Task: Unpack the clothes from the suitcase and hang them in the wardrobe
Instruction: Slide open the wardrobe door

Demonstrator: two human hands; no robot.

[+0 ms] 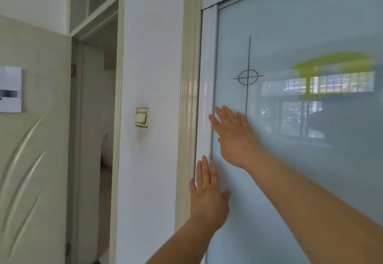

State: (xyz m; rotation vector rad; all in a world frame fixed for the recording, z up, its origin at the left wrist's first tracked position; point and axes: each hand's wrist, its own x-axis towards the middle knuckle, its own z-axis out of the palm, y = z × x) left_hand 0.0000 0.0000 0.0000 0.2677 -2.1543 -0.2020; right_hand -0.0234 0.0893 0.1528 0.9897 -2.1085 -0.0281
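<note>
Against the frosted glass of the wardrobe door (300, 181) lie both bare hands, close to its left edge. That door is a pale blue-grey pane set in a white frame (205, 98), and the frame sits right beside a cream jamb (187, 98) on the door's left side.

The left hand (209, 195) is the lower of the two. Its palm is flat on the pane and its grip is spread. The fingers are straight and point up, their tips reaching onto the white frame, and the thumb sticks out toward the middle of the door. The right hand (234, 137) is higher on the door, just above the left one and apart from it. Its grip is spread as well, with straight fingers slanting up toward the door's left edge and the tips at the seam between pane and frame. Neither hand holds anything.

Higher on the pane, a thin dark line runs down through a small crossed circle (248, 76). Toward the door's right side the glass mirrors a barred window (319, 86) with a blurred yellow-green shape (331, 63) above it.

Left of the door, past the jamb, a strip of white wall (153, 46) carries a light switch (142, 117). Farther left is an open doorway (93, 118) with white shelves (93, 0) above it. Farthest from the wardrobe door is a beige room door (31, 170) with curved grooves and a metal plate (10, 88).
</note>
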